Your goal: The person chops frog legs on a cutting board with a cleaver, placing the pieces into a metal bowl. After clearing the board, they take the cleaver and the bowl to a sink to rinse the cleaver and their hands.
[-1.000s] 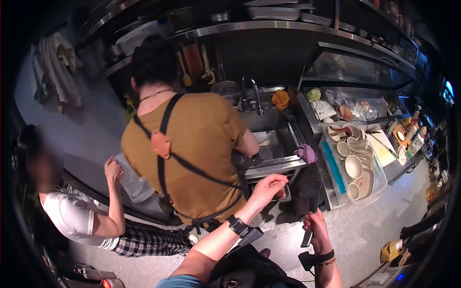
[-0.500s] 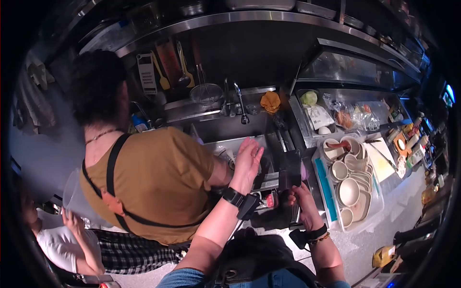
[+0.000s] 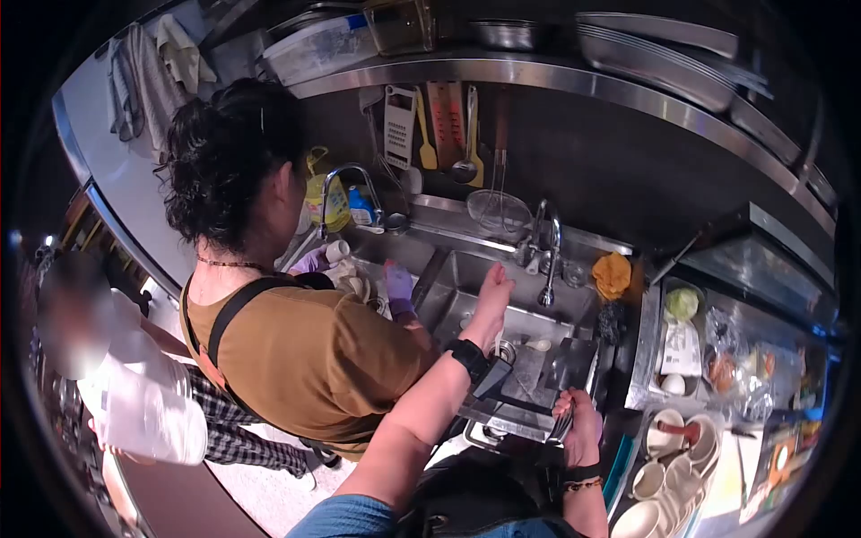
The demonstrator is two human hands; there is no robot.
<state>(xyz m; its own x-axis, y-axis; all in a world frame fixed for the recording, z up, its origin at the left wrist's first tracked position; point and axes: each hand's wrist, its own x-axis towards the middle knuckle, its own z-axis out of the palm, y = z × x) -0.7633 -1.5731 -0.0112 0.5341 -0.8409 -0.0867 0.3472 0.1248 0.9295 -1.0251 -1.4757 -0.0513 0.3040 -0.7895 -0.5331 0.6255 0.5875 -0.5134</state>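
Commercial kitchen, dim overall, lit mainly at the steel surfaces: one stainless shelf (image 3: 574,76) running along the top, carrying trays and containers, with a dark back wall (image 3: 628,170) beneath it hung with a grater (image 3: 399,125), spatulas and a wire strainer (image 3: 499,213). Pale wall panel (image 3: 117,170) at left with cloths (image 3: 157,72) hanging near its upper edge. Light speckled floor (image 3: 269,489) at bottom left.

Left hand (image 3: 492,291) fingertips: hidden, dipping into the sink (image 3: 466,278).
Right hand (image 3: 581,429) grip: on the near sink edge; unclear whether it holds anything.
Bowls (image 3: 668,466), near right: cut off by frame edge.
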